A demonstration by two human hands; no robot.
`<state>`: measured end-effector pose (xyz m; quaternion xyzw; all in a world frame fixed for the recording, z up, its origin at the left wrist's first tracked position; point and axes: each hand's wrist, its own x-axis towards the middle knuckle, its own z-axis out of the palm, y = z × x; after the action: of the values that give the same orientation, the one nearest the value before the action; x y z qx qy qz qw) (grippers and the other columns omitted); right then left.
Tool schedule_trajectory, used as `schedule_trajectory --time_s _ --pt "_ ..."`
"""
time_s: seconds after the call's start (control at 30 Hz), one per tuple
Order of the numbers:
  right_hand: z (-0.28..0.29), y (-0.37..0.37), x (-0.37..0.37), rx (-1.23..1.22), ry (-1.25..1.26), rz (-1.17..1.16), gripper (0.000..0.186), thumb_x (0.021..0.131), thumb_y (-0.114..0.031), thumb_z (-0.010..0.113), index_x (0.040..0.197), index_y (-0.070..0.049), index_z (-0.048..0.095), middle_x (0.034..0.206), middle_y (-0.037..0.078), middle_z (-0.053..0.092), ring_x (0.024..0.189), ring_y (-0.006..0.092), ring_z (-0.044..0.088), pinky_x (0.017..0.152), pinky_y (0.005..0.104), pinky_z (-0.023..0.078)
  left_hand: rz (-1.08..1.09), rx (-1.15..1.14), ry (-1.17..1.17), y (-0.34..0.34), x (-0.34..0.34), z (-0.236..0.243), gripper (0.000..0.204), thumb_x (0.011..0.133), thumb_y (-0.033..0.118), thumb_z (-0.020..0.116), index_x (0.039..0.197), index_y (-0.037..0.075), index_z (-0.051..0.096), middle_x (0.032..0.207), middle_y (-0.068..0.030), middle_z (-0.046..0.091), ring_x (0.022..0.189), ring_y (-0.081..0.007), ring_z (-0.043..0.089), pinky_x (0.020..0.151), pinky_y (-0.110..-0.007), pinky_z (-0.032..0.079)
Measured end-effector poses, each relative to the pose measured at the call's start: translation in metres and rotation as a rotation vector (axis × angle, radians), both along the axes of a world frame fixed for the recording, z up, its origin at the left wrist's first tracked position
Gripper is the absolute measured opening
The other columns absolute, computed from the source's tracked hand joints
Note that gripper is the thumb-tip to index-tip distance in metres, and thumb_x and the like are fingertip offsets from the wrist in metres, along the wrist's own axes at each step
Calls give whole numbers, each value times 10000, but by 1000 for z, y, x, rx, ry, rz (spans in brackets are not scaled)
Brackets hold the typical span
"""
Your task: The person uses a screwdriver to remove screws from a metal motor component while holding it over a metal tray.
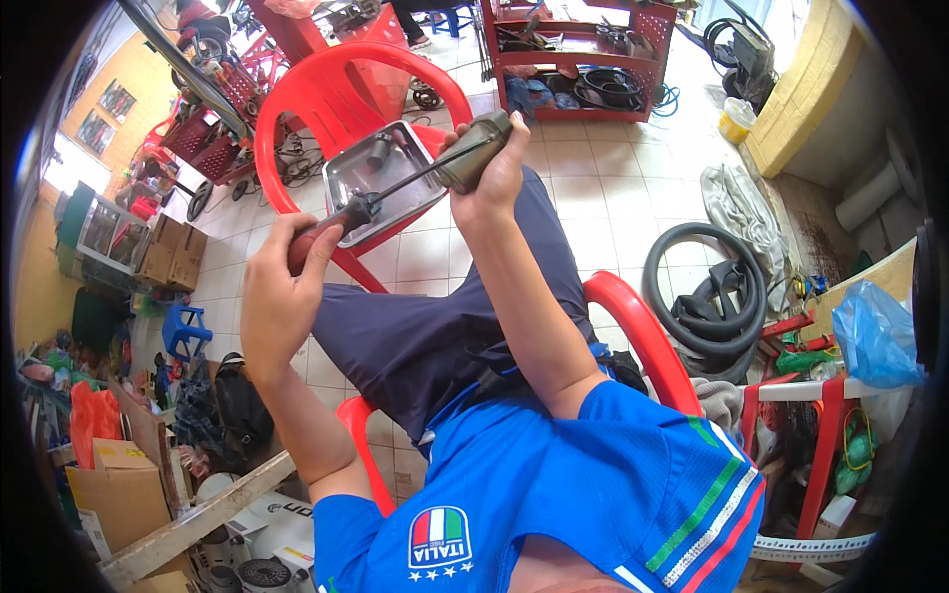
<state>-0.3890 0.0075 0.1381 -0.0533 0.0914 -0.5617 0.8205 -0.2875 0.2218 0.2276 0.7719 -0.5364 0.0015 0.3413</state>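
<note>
My left hand (282,296) is closed around a brownish-red handle-like piece (334,225) with a dark fitting at its end. From that fitting a thin dark rod (407,182) slants up to the right. It meets an olive-grey, roughly cylindrical part (476,158), which my right hand (499,188) grips from the right side. Whether the rod enters this part or lies along it, I cannot tell. Beneath the rod, a metal tray (405,203) rests on the seat of a red plastic chair (269,128). A dark grey cylindrical piece (379,151) lies inside the tray.
A red tool cart (583,61) stands at the far side. Black rubber tubes (682,331) lie on the tiled floor to the right, near a blue plastic bag (878,334). On the left are a small blue stool (186,331) and cardboard boxes (124,494). A red chair armrest (647,326) flanks my right arm.
</note>
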Motion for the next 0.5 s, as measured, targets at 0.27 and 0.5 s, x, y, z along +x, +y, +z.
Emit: schedule_trajectory --time_s 0.27,0.5 --pt "-3 0 -1 5 -8 33 535 930 -569 558 989 -39 521 896 93 595 771 233 627 743 381 554 -73 -131 37 2 -11 3 385 854 192 800 1102 35 551 888 -71 611 750 -125 577 692 -278 469" --pt "-6 -4 -1 5 -18 41 541 923 -578 562 989 -42 525 881 91 596 771 235 625 753 383 551 36 15 -15 0 -5 2 369 855 198 800 1079 37 555 877 -72 618 753 -136 589 686 -289 478"
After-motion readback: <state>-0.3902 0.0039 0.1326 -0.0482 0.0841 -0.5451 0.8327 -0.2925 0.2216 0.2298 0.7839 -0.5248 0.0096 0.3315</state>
